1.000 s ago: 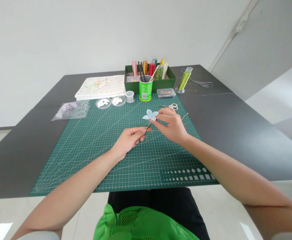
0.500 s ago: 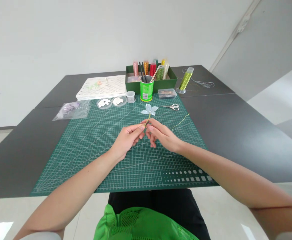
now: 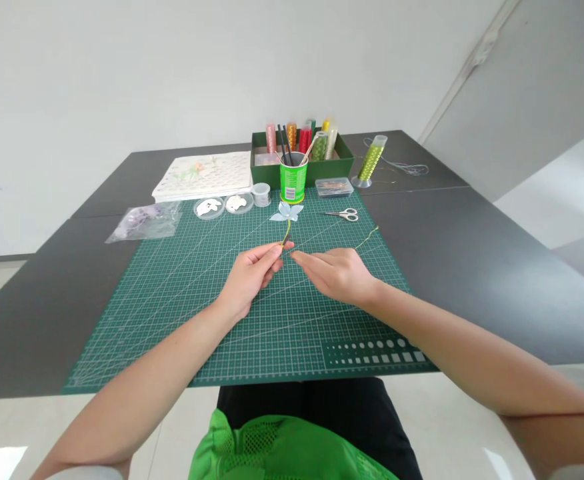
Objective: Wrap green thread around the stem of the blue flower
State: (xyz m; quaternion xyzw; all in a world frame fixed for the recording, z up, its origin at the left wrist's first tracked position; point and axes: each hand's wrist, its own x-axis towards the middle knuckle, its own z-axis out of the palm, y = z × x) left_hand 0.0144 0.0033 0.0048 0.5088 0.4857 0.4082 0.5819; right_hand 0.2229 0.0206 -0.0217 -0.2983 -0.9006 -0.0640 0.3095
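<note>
A pale blue artificial flower (image 3: 287,213) with a yellow-green stem stands upright above the cutting mat (image 3: 182,300). My left hand (image 3: 255,270) is closed, pinching the lower stem between thumb and forefinger; a small dark piece shows beside the stem there. Just right of that pinch, my right hand (image 3: 339,272) has its fingers pressed together, tips pointing at the stem, back of the hand towards me. What they hold, if anything, is hidden. A thin green thread (image 3: 368,237) lies on the mat and disappears behind the right hand.
Scissors (image 3: 342,214), a clear lidded box (image 3: 334,187), a green can (image 3: 293,183) and two dishes (image 3: 209,207) of white pieces line the far side. Behind stands a green box (image 3: 342,167) of thread spools. A green spool (image 3: 372,160) leans right; a plastic bag (image 3: 147,221) lies left.
The flower and my left hand have shifted slightly left. My right hand has turned its back more upward, and its fingertips have drawn a little away from the stem.
</note>
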